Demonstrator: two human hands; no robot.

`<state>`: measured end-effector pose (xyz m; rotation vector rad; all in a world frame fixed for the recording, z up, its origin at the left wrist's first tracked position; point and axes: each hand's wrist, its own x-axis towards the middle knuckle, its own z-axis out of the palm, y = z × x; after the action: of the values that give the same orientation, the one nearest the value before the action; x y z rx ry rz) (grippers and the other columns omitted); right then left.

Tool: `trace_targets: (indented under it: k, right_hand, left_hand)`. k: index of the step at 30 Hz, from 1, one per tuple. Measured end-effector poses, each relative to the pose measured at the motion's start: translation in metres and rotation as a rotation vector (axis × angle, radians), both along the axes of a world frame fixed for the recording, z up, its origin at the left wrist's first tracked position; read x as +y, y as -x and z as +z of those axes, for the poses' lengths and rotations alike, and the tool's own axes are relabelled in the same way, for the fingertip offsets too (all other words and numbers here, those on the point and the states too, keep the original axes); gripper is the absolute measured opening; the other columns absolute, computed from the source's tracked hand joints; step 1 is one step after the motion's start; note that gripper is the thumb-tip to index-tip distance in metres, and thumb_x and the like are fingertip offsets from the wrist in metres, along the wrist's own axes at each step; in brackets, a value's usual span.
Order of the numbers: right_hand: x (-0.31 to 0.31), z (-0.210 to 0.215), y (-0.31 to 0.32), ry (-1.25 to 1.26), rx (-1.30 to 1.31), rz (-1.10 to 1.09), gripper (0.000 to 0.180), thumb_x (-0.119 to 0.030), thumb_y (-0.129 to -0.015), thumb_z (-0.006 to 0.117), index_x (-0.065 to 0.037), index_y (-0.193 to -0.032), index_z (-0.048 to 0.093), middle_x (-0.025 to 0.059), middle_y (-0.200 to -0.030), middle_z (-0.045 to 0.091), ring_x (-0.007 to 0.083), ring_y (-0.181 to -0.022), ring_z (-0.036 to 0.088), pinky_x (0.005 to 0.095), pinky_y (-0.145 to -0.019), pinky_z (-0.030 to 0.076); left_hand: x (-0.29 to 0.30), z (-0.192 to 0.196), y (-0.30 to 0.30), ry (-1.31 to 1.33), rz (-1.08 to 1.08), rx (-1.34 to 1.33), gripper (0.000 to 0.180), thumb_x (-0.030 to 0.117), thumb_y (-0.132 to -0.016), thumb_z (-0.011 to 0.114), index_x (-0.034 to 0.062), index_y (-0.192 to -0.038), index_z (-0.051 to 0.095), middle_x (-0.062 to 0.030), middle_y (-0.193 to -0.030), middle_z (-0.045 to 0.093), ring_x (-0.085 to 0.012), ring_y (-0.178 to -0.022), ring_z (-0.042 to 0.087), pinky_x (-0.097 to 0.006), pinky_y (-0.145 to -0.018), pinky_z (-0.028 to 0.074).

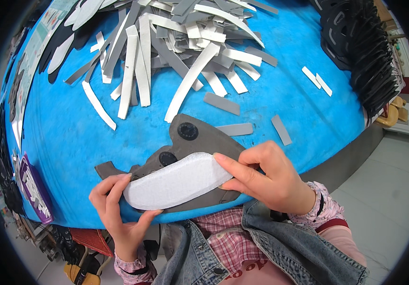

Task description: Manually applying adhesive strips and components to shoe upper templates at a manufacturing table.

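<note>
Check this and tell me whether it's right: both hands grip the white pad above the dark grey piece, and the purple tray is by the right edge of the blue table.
One thing is wrong: the purple tray is by the left edge of the blue table, as the head view shows. Both hands do grip the white pad above the dark grey piece.

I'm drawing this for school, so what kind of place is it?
Probably a workshop: there's a messy heap of grey and white strips on a big blue-covered table, and lots of similar black pieces stacked along the right side.
</note>
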<state>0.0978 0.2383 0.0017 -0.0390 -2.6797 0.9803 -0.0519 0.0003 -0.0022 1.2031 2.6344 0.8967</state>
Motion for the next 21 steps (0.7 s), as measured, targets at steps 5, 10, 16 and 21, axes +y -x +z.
trace_targets:
  k: [5, 10, 16, 21]
  right_hand:
    - [-0.002, -0.003, 0.000, 0.005, 0.009, -0.030, 0.052, -0.014, -0.067, 0.076, -0.003, -0.115, 0.062, 0.0017, -0.084, 0.045, 0.0164, -0.073, 0.045, 0.0277, -0.062, 0.038]
    - [0.001, -0.001, -0.001, 0.006, -0.013, -0.013, 0.052, -0.013, -0.066, 0.076, -0.003, -0.116, 0.062, 0.0014, -0.084, 0.045, 0.0161, -0.074, 0.045, 0.0272, -0.063, 0.038]
    - [-0.001, 0.000, -0.003, -0.061, -0.033, 0.036, 0.049, -0.015, -0.074, 0.071, 0.002, -0.118, 0.057, 0.0045, -0.090, 0.049, 0.0182, -0.078, 0.049, 0.0296, -0.066, 0.040]
    - [-0.014, 0.010, -0.008, -0.354, -0.149, 0.007, 0.058, -0.026, -0.076, 0.067, 0.003, -0.124, 0.053, 0.0066, -0.103, 0.044, 0.0192, -0.087, 0.047, 0.0315, -0.070, 0.040]
  left_hand:
    - [0.001, 0.002, 0.001, 0.040, -0.020, 0.018, 0.069, 0.042, -0.059, 0.082, 0.0058, -0.113, 0.058, -0.0102, -0.110, 0.052, -0.0263, -0.103, 0.046, -0.039, -0.088, 0.038]
    - [0.003, 0.003, 0.002, 0.049, -0.016, 0.014, 0.069, 0.043, -0.058, 0.082, 0.0062, -0.112, 0.058, -0.0098, -0.110, 0.052, -0.0261, -0.103, 0.046, -0.039, -0.088, 0.037]
    - [0.003, 0.002, 0.003, 0.049, -0.022, 0.019, 0.070, 0.041, -0.058, 0.082, 0.0061, -0.113, 0.058, -0.0101, -0.111, 0.053, -0.0261, -0.102, 0.047, -0.039, -0.089, 0.037]
    - [-0.001, 0.003, 0.002, -0.129, 0.009, -0.086, 0.072, 0.034, -0.055, 0.084, 0.0051, -0.116, 0.058, -0.0113, -0.111, 0.054, -0.0262, -0.101, 0.049, -0.038, -0.086, 0.040]
